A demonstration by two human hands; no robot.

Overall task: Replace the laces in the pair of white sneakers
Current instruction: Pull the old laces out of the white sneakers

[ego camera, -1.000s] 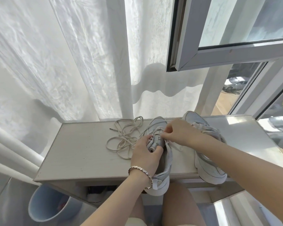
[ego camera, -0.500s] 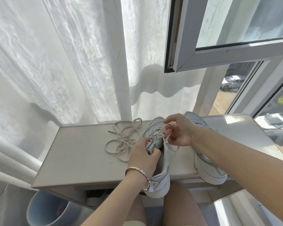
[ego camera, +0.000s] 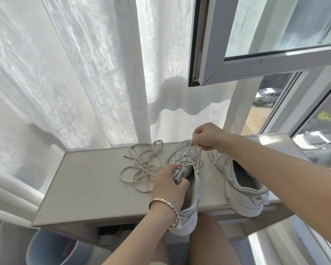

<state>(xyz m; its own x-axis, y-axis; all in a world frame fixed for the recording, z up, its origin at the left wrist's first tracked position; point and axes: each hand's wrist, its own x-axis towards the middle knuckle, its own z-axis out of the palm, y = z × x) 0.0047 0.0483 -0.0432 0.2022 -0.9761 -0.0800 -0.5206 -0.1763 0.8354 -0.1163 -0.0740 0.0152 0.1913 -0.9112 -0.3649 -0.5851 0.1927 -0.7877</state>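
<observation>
Two white sneakers lie on a pale wooden table [ego camera: 88, 188]. The left sneaker [ego camera: 191, 190] points away from me, its heel hanging over the near edge. My left hand [ego camera: 170, 184] grips its tongue. My right hand [ego camera: 206, 137] is raised above the toe, pinching the lace [ego camera: 187, 155] that runs taut up from the eyelets. The right sneaker [ego camera: 243, 184] lies beside it, partly hidden under my right forearm. A loose cream lace [ego camera: 141, 167] lies in a tangle on the table, left of the sneakers.
White curtains [ego camera: 80, 69] hang behind the table. An open window frame [ego camera: 214, 60] juts out above the right side. A blue bin [ego camera: 52, 247] stands on the floor at the lower left. My knees are under the table's near edge.
My right hand has risen from the sneaker's eyelets, pulling the lace upward and taut. My left hand stays on the tongue.
</observation>
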